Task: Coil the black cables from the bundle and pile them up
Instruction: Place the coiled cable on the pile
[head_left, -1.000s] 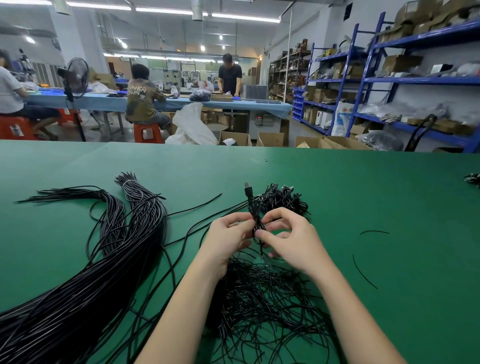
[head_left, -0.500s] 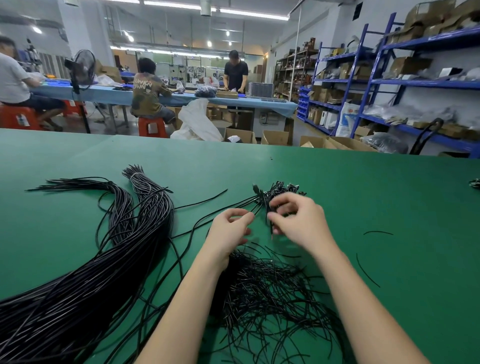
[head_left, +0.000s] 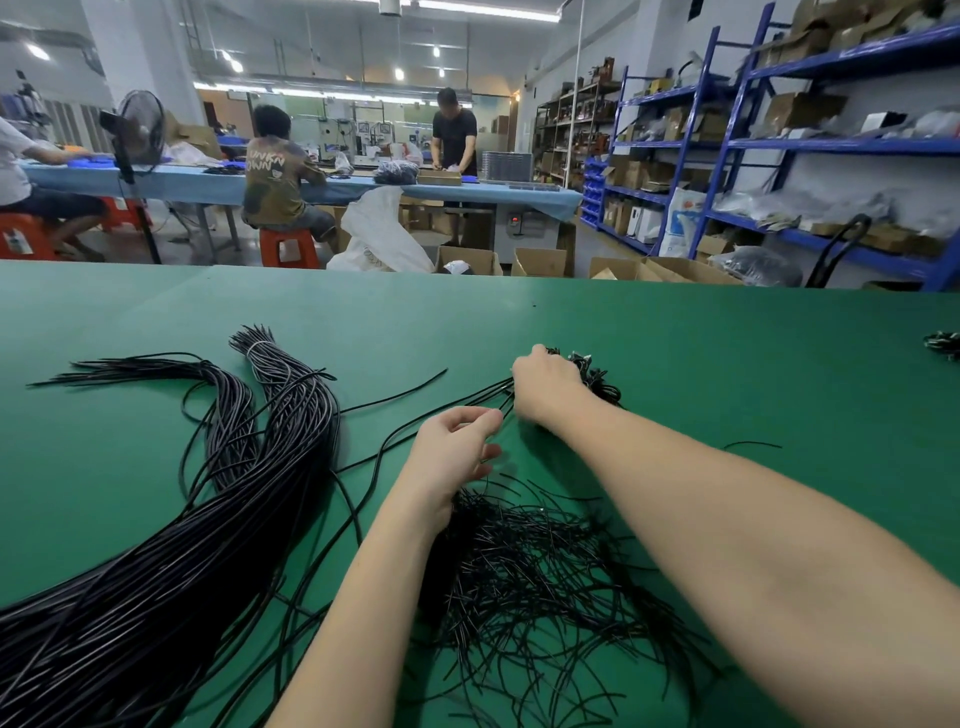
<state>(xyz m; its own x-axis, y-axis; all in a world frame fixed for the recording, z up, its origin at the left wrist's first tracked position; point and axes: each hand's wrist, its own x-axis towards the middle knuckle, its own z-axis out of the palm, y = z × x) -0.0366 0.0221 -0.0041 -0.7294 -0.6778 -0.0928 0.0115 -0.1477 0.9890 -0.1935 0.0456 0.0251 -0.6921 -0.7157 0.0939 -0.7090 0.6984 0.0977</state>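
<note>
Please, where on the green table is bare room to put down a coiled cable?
Bare green table lies right of the pile of coiled cables, where the right hand is, and along the far edge. It is crowded at the long bundle on the left and at the loose tangle near the left hand.

Single head-worn wide-angle view, angled forward and down, close over flat green table surface (head_left: 675, 364); workshop beyond.

On my counter (head_left: 675, 364): one long cable bundle (head_left: 171, 571), one pile of coiled cables (head_left: 597, 379), one heap of thin ties (head_left: 545, 582), my two hands.
</note>
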